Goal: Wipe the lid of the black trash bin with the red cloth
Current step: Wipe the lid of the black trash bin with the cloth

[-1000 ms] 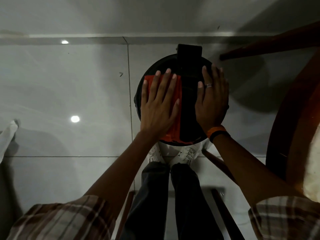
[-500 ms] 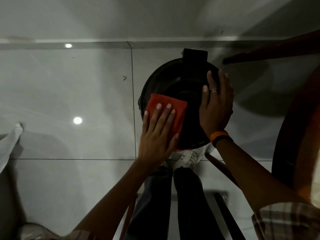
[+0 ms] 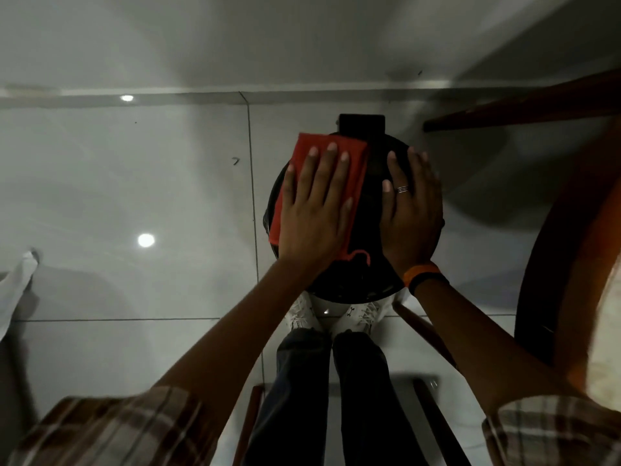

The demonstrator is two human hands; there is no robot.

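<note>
A round black trash bin stands on the floor in front of my feet, and its lid [image 3: 371, 203] faces up at me. The red cloth [image 3: 354, 163] lies folded on the lid's left and far part, reaching the black hinge block [image 3: 361, 126] at the back. My left hand [image 3: 316, 216] presses flat on the cloth with fingers spread. My right hand [image 3: 411, 213], with a ring and an orange wristband, rests flat on the lid's right side, steadying the bin.
A round wooden table [image 3: 571, 250] fills the right side, with a wooden chair leg [image 3: 517, 105] reaching in at the upper right. Glossy grey floor tiles [image 3: 134, 196] spread to the left up to the wall. A white cloth [image 3: 16, 284] hangs at the left edge.
My left hand has slid the red cloth from the lid's near left part up to the far left part. My right hand has stayed on the lid's right side.
</note>
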